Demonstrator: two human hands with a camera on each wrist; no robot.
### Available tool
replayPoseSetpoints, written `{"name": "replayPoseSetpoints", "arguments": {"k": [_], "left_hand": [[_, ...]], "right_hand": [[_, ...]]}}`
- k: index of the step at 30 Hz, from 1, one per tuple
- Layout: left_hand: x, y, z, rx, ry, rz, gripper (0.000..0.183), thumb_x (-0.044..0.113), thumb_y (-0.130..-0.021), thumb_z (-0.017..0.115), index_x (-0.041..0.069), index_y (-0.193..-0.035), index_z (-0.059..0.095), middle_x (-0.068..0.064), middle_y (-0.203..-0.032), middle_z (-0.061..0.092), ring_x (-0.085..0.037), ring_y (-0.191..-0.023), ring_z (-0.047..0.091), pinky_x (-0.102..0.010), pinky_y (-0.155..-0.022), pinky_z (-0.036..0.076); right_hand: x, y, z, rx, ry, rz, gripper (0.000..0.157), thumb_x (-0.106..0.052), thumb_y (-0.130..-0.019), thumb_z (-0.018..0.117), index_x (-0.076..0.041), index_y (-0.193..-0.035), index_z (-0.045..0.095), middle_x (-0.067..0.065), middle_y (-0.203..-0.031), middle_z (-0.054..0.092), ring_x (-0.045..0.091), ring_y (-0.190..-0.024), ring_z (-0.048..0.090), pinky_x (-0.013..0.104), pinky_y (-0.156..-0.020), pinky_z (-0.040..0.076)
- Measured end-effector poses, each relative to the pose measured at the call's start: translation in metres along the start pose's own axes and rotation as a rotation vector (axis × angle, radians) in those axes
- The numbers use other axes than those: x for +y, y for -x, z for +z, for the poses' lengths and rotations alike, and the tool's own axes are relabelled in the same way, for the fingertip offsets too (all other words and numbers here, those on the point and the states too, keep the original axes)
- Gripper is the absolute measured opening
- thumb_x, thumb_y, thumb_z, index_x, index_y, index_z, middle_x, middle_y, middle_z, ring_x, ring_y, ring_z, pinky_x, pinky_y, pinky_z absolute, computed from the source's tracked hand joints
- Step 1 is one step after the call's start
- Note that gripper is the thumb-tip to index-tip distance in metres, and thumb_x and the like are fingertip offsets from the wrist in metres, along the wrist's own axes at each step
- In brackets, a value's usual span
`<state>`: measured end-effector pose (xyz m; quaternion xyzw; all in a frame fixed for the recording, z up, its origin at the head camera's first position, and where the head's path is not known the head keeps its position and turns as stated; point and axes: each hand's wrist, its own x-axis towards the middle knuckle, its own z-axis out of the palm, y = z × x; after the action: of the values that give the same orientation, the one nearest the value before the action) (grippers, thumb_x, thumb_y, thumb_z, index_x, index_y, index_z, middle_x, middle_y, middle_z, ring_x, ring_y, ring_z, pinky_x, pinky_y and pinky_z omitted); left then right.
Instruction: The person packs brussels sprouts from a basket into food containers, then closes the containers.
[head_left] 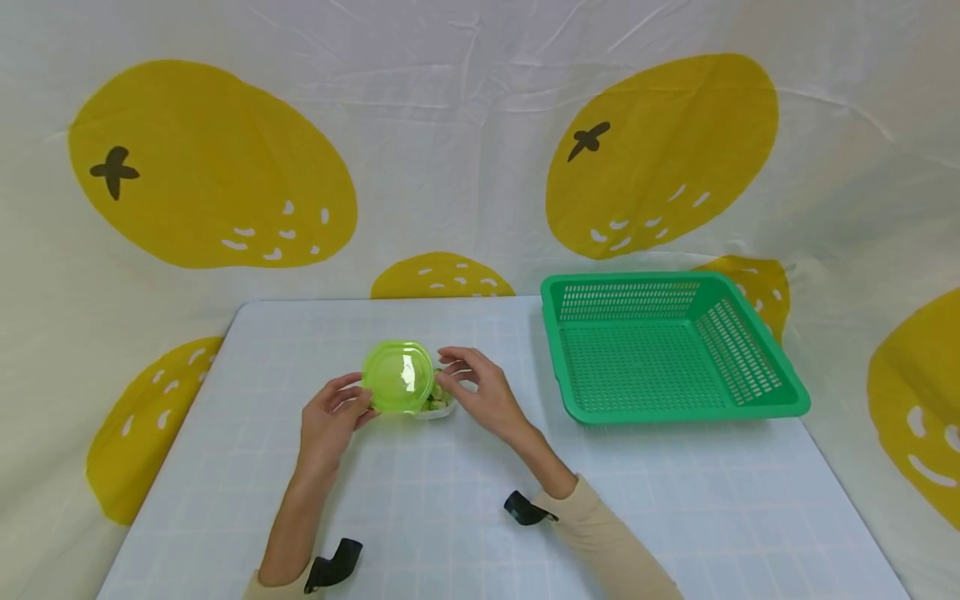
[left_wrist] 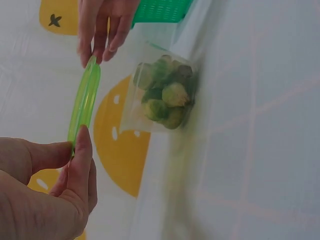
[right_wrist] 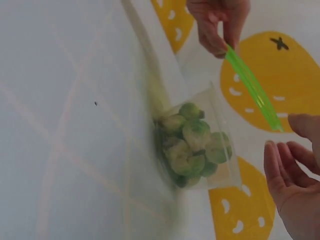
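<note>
A translucent green lid (head_left: pixel 397 377) is held above a clear plastic container (right_wrist: pixel 225 170) of Brussels sprouts (right_wrist: pixel 192 145). My left hand (head_left: pixel 330 421) pinches the lid's left edge between thumb and fingers (left_wrist: pixel 82 150). At the lid's opposite edge is my right hand (head_left: pixel 483 392), its thumb and fingers (right_wrist: pixel 280 170) spread around that edge without visibly gripping it. The container stands upright on the table, its top uncovered below the lid. From the head view the lid hides most of the container and its sprouts.
A green plastic basket (head_left: pixel 558 358) with perforated sides stands at the right rear of the table (head_left: pixel 450 508), which has a pale checked cover. Behind it hangs a white cloth (head_left: pixel 450 167) printed with yellow fruit. Each wrist carries a black camera mount (head_left: pixel 337 565).
</note>
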<state>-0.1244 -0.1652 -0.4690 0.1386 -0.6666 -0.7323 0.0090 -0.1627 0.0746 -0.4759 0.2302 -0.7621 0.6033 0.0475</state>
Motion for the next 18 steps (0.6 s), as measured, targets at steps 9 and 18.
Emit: {"name": "replayPoseSetpoints", "arguments": {"k": [9, 18], "left_hand": [[-0.006, -0.001, 0.013, -0.034, 0.042, 0.007, 0.041, -0.007, -0.095, 0.068, -0.007, -0.135, 0.056, -0.002, -0.099, 0.063, -0.009, -0.086, 0.067, -0.028, -0.078, 0.062], [-0.013, -0.003, 0.023, -0.039, 0.031, 0.008, 0.039, -0.008, -0.095, 0.068, -0.006, -0.132, 0.057, -0.009, -0.100, 0.064, -0.010, -0.081, 0.068, -0.030, -0.077, 0.063]], "right_hand": [[0.003, 0.002, 0.001, 0.039, 0.030, 0.070, 0.031, -0.012, -0.099, 0.071, -0.004, -0.128, 0.065, 0.008, -0.108, 0.067, 0.020, -0.098, 0.067, 0.032, -0.089, 0.059], [0.011, 0.002, 0.000, 0.079, 0.006, 0.128, 0.024, -0.010, -0.099, 0.071, -0.002, -0.122, 0.068, 0.008, -0.097, 0.067, 0.015, -0.088, 0.065, 0.023, -0.080, 0.059]]}}
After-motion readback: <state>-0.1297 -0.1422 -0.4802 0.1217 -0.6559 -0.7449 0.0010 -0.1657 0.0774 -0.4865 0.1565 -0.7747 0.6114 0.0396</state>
